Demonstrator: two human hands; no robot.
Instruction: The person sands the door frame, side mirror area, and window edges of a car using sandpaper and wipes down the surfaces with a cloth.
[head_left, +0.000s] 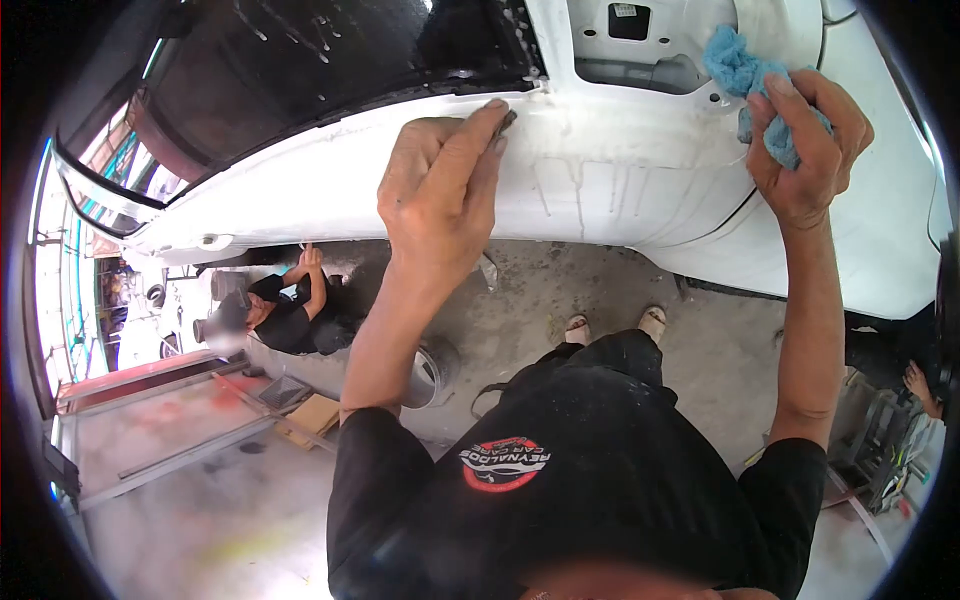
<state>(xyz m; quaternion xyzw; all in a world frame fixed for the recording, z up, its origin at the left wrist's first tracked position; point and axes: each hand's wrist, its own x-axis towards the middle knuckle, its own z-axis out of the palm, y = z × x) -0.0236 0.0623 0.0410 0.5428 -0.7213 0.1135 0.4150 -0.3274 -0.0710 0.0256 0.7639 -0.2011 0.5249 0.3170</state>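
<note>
My left hand (440, 190) is closed, its fingertips pinching a small dark grey piece (508, 122) that looks like sandpaper. It rests against the white car body panel (600, 140), just below the corner of the dark window glass (350, 60). Wet whitish drips run down the panel to the right of that hand. A crumpled blue cloth (738, 65) is gripped in my right hand (815, 150), at the right edge of an opening (640, 75) in the bodywork. Part of the cloth is hidden behind my fingers.
A co-worker (300, 315) in dark clothes is low beside the car on the left, arms raised to it. Behind my left arm stands a bucket (425, 375). A paint-stained board (150, 420) lies lower left. Another person's hand (917, 380) shows at far right, near metal equipment (885, 450).
</note>
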